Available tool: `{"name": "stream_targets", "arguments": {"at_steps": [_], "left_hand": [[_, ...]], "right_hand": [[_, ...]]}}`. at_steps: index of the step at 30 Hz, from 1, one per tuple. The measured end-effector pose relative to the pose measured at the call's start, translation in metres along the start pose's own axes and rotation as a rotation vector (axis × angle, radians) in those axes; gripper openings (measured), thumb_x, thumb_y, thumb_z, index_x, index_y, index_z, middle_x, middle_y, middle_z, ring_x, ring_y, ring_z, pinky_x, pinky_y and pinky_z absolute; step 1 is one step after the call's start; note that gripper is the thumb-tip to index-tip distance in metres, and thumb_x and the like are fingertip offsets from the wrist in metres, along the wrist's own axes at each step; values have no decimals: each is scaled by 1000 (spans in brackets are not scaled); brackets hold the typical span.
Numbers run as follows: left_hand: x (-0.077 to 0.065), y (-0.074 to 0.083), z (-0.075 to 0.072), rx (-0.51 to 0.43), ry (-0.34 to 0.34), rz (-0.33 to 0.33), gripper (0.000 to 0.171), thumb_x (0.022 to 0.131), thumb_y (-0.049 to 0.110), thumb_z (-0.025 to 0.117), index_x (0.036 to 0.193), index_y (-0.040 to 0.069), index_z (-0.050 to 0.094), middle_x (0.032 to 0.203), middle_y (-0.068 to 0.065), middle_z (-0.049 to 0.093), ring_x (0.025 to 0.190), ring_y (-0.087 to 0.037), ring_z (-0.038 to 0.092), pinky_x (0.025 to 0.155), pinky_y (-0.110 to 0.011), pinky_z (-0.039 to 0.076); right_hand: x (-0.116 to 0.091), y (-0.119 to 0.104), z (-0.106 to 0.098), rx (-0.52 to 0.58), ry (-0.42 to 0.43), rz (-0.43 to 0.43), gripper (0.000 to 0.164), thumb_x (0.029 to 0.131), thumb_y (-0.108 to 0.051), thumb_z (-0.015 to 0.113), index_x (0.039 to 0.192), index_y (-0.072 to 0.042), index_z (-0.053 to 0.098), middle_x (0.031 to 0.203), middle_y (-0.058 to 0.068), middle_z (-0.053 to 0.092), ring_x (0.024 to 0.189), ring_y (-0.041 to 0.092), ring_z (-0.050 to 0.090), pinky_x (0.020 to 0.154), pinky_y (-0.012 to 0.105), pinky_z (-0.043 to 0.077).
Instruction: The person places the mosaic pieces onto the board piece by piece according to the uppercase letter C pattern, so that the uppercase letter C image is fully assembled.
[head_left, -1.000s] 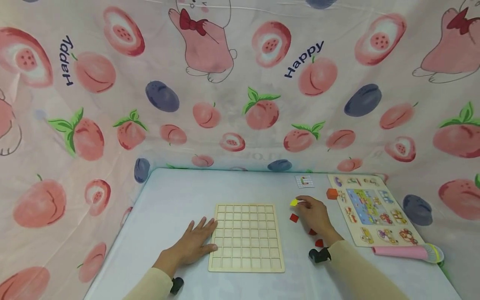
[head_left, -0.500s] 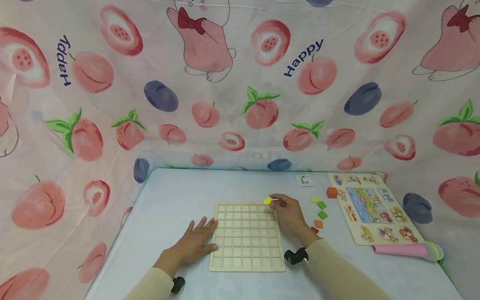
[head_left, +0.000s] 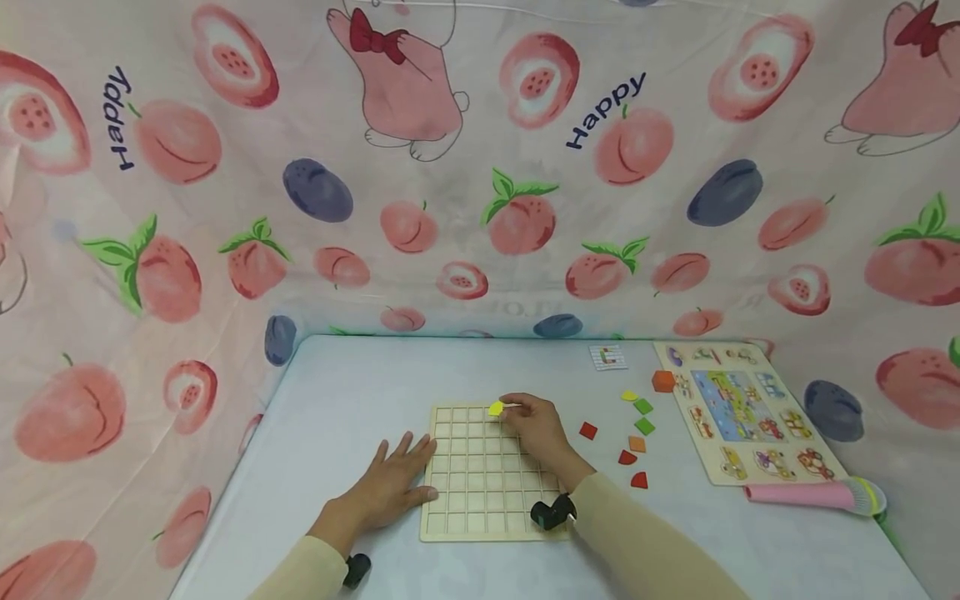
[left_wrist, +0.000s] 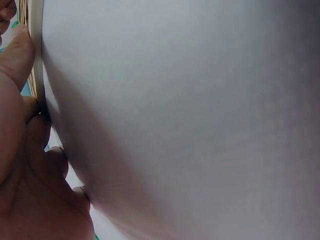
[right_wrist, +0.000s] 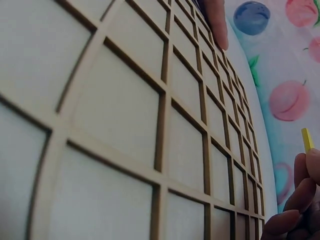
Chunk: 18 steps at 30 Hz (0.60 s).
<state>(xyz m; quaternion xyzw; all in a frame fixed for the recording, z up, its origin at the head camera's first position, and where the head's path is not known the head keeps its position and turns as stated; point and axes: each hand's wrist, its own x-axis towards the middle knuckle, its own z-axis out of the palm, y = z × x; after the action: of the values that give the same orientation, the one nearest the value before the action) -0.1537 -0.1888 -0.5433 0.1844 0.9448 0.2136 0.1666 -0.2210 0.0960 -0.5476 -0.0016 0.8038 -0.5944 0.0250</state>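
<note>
Right hand (head_left: 538,429): thumb and fingers together on a yellow piece (head_left: 496,408), pinched at the tips; the right wrist view shows the piece edge-on, thin, protruding beyond the fingertips. Position of the piece: at the far edge of the wooden grid board (head_left: 459,503), about midway along that edge; contact with the board cannot be told. Left hand (head_left: 390,485): flat, fingers spread apart, grasping nothing, fingertips and thumb at the board's left edge. Board lies flat on the white table (head_left: 360,383). Right of the board, loose on the table: a red square (head_left: 588,431), nearest the board; a second yellow piece (head_left: 629,396); two green squares (head_left: 643,406); an orange square (head_left: 637,444); two red pieces (head_left: 639,481), each with a curved side. Farther back, a small card (head_left: 608,357) with a printed grid. An orange-red cube (head_left: 663,382) sits at the left edge of a picture board (head_left: 726,404); a pink toy microphone (head_left: 798,497) lies along that board's near edge. Peach-print cloth (head_left: 465,200) hangs behind the table.
</note>
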Motion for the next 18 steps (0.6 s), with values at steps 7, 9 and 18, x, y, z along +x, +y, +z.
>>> {"name": "stream_targets", "arguments": {"at_steps": [7, 9, 18], "left_hand": [[-1, 2, -1, -8, 0, 0, 81, 102, 51, 64, 167, 12, 32, 175, -4, 25, 165, -32, 10, 134, -62, -1], [-1, 2, -1, -5, 0, -3, 81, 102, 51, 64, 167, 13, 32, 175, -3, 25, 165, -32, 10, 134, -61, -1], [1, 0, 1, 2, -2, -6, 82, 102, 53, 63, 167, 14, 33, 175, -3, 26, 165, -32, 11, 134, -61, 1]], "right_hand": [[3, 2, 13, -43, -31, 3, 26, 98, -10, 73, 123, -11, 77, 103, 4, 77, 93, 15, 67, 81, 30, 56], [3, 2, 17, -69, -53, -15, 26, 98, -9, 72, 124, -10, 77, 99, 4, 77, 87, 15, 66, 77, 29, 56], [-1, 2, 30, -207, -61, -50, 23, 99, -11, 72, 121, -14, 78, 97, -1, 75, 84, 13, 63, 77, 32, 56]]}}
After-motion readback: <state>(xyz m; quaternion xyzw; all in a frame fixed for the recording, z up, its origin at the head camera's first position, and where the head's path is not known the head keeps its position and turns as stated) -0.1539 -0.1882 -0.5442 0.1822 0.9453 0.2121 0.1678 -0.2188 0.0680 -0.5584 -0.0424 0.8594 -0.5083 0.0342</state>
